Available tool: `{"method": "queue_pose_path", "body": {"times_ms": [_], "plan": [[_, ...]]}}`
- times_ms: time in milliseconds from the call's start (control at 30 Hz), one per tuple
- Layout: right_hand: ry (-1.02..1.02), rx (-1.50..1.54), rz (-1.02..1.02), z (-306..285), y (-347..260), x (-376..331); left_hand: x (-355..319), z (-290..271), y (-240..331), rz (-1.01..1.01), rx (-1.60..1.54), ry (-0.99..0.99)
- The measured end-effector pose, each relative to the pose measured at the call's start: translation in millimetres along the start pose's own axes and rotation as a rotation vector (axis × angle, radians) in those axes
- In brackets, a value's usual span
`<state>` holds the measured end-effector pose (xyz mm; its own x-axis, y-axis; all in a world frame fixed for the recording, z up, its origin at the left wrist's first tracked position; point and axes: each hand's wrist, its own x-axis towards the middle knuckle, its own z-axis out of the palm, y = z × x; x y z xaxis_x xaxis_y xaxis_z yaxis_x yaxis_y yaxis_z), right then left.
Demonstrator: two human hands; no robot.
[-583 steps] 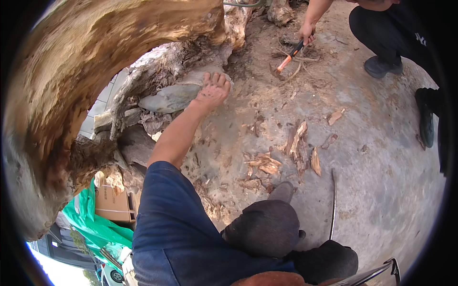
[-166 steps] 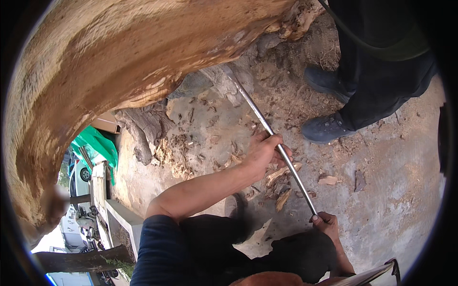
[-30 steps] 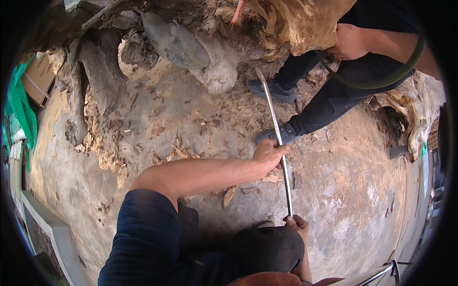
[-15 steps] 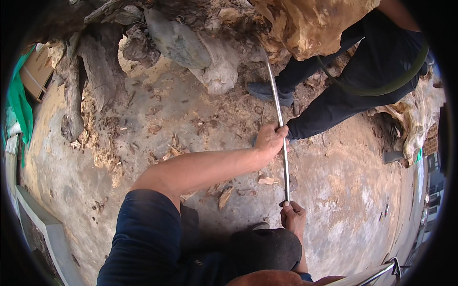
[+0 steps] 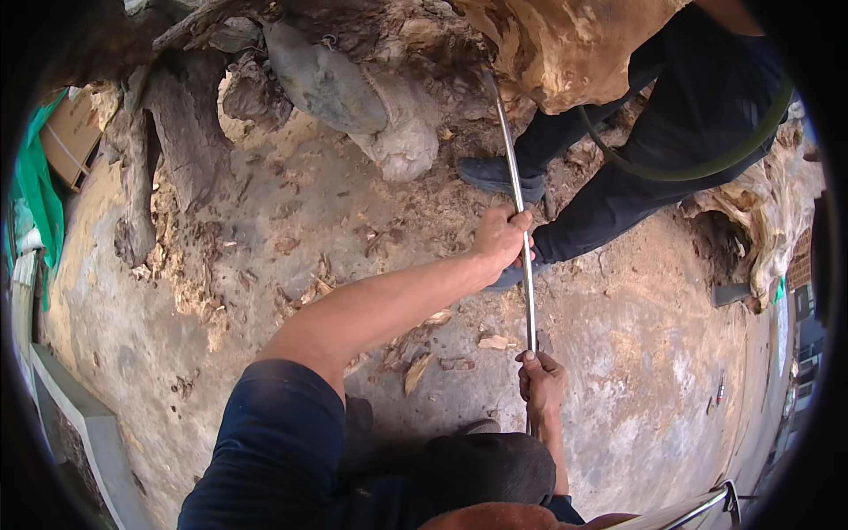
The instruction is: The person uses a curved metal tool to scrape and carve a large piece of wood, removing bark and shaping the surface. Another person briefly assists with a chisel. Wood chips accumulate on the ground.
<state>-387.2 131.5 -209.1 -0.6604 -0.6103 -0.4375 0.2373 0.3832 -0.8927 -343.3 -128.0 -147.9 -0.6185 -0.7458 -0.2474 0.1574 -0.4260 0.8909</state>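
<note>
The scene is outdoors on a bare concrete floor (image 5: 636, 353), dusty and littered with wood chips (image 5: 415, 371) and bark scraps. Along the top lies a heap of weathered roots and stumps (image 5: 327, 84), and a large pale, raw-cut mass of wood (image 5: 565, 44) hangs into view at the upper right. At the far left there is a green sheet (image 5: 35, 194) beside a cardboard box (image 5: 71, 137), with a concrete kerb (image 5: 79, 415) running down the lower left edge.

A long thin metal rod (image 5: 527, 300) stands nearly upright in the middle of the picture, its top end running up under the pale wood mass near the roots, its lower end close to the person's knee. The left hand (image 5: 502, 238), at the end of an outstretched bare forearm in a dark blue sleeve, is closed around the rod about midway along it. The right hand (image 5: 541, 382) is wrapped round the rod lower down, fingers curled tight.

Just behind the rod a second person stands in dark trousers (image 5: 636, 168) and dark shoes (image 5: 495, 177), with an olive hose (image 5: 689, 168) looped across the legs
</note>
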Motion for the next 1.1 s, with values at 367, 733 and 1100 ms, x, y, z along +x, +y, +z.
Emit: {"method": "queue_pose_path", "body": {"times_ms": [367, 733, 1100], "plan": [[-0.015, -0.060, -0.133, -4.7, -3.0, 44.9, 23.2, 11.6, 5.6, 0.016, -0.161, 0.032], [0.253, -0.509, -0.549, -59.1, -25.3, 102.6, 50.4, 45.7, 6.4, 0.044, -0.339, -0.091], [0.163, -0.592, -0.450, -54.8, 18.4, 62.2, -4.1, -5.8, -17.5, -0.080, -0.100, -0.086]]}}
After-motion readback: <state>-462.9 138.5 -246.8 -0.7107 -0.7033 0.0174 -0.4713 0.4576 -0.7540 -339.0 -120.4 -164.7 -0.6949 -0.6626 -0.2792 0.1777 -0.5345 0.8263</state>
